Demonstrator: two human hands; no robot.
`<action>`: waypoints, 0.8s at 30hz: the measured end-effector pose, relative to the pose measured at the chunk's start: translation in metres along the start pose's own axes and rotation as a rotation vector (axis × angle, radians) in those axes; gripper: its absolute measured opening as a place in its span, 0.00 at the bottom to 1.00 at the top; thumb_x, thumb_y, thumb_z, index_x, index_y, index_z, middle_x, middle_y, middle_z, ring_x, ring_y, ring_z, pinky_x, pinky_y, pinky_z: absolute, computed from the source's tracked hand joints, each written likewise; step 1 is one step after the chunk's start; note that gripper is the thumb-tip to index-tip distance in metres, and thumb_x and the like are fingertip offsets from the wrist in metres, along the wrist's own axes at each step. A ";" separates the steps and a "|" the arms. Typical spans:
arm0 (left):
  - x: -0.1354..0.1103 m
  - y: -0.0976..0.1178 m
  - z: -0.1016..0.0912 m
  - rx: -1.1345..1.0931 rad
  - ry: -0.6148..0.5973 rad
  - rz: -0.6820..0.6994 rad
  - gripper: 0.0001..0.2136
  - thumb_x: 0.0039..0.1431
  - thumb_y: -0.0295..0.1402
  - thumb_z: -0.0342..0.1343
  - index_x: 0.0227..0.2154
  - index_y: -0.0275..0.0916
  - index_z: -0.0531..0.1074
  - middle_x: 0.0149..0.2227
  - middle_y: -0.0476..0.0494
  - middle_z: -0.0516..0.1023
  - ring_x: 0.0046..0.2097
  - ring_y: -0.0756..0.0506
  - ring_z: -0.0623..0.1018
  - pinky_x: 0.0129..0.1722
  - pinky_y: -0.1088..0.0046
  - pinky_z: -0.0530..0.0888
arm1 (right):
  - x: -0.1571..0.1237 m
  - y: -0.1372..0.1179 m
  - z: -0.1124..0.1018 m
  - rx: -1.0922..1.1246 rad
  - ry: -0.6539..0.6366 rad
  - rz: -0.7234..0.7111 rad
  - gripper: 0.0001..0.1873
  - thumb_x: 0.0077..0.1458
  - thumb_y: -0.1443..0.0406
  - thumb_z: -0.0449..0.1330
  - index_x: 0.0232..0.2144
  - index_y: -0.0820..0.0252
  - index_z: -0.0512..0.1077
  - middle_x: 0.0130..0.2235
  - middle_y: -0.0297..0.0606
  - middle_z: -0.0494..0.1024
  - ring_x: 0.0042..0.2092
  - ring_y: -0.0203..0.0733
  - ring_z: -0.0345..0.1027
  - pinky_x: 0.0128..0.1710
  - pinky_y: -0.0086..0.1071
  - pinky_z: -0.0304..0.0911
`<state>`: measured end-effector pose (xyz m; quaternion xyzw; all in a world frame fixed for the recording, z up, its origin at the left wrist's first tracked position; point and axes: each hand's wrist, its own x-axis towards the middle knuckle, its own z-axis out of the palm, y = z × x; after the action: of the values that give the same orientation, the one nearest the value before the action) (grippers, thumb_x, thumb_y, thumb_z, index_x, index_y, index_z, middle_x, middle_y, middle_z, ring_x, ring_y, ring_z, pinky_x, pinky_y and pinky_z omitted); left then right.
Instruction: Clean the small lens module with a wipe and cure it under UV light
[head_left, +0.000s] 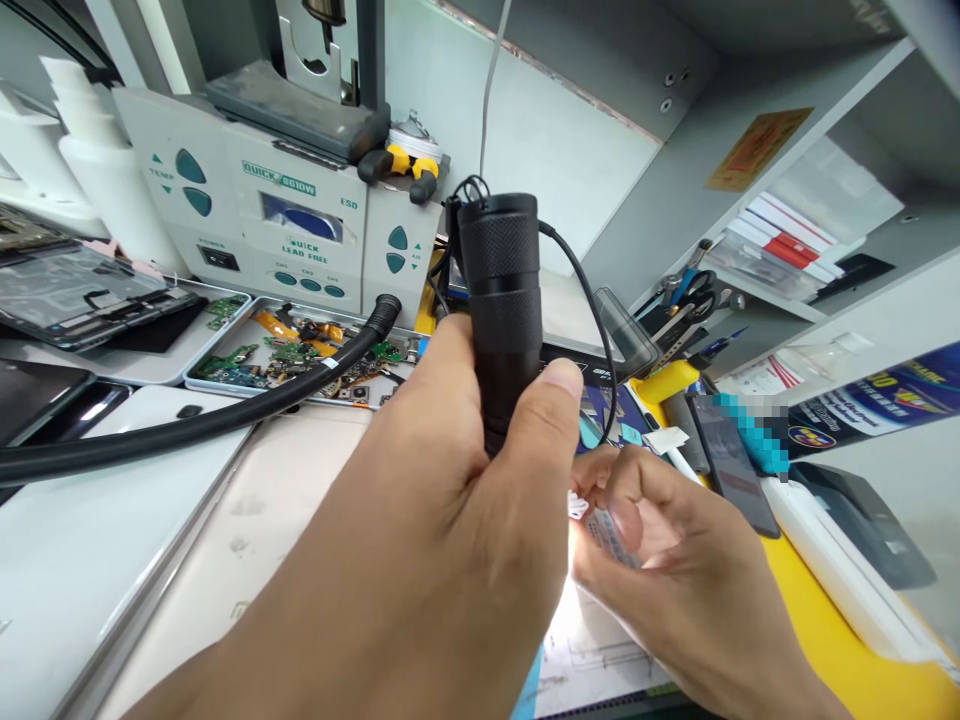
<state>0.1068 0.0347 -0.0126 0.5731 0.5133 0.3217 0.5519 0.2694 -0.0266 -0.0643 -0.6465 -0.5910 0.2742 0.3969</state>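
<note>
A black flashlight (504,290) with a knurled barrel stands in the grip of my left hand (442,520), its tail end up. Bright light falls below that hand on a pale surface (592,610). My right hand (667,570), just to the right and lower, has its fingers curled in a pinch on a small flat piece with a printed label (611,535). Part of this piece is hidden by the fingers, so its kind is unclear. A small white bit (577,505) shows at the fingertips. The front of the flashlight is hidden behind my left hand.
A hot-air rework station (300,225) stands at the back, its black hose (187,440) crossing the left side. A tray (196,375) holds several circuit boards. Pliers (405,168), a white bottle (112,170), a dark phone (731,465) and a shelf (795,85) surround the bench.
</note>
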 end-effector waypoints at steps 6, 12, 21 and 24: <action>0.002 -0.003 -0.002 0.007 -0.021 -0.004 0.13 0.66 0.49 0.48 0.32 0.49 0.68 0.30 0.55 0.72 0.33 0.49 0.71 0.24 0.72 0.68 | -0.001 0.001 0.001 -0.020 -0.037 -0.003 0.17 0.52 0.72 0.59 0.22 0.55 0.54 0.34 0.31 0.74 0.34 0.37 0.69 0.28 0.27 0.64; 0.003 -0.004 -0.003 -0.007 -0.040 0.035 0.10 0.66 0.48 0.49 0.34 0.49 0.66 0.31 0.55 0.72 0.33 0.49 0.71 0.23 0.73 0.69 | -0.001 0.000 0.002 -0.032 -0.031 0.016 0.17 0.52 0.72 0.59 0.22 0.56 0.54 0.33 0.31 0.73 0.32 0.35 0.66 0.31 0.28 0.66; 0.018 -0.035 0.002 0.039 0.096 0.426 0.10 0.62 0.48 0.51 0.35 0.51 0.72 0.28 0.53 0.79 0.28 0.45 0.78 0.12 0.77 0.67 | 0.000 0.001 -0.002 -0.040 -0.055 -0.015 0.16 0.51 0.74 0.58 0.22 0.55 0.55 0.33 0.30 0.73 0.34 0.37 0.69 0.28 0.28 0.63; 0.014 -0.032 0.002 0.097 0.077 0.376 0.11 0.63 0.48 0.51 0.34 0.51 0.72 0.26 0.56 0.78 0.28 0.47 0.80 0.11 0.82 0.65 | 0.000 0.002 -0.004 0.004 -0.042 0.019 0.15 0.52 0.73 0.58 0.23 0.55 0.56 0.34 0.29 0.74 0.36 0.37 0.69 0.31 0.28 0.63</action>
<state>0.1050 0.0431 -0.0462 0.6721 0.4326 0.4156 0.4340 0.2733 -0.0268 -0.0637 -0.6453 -0.5926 0.2928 0.3830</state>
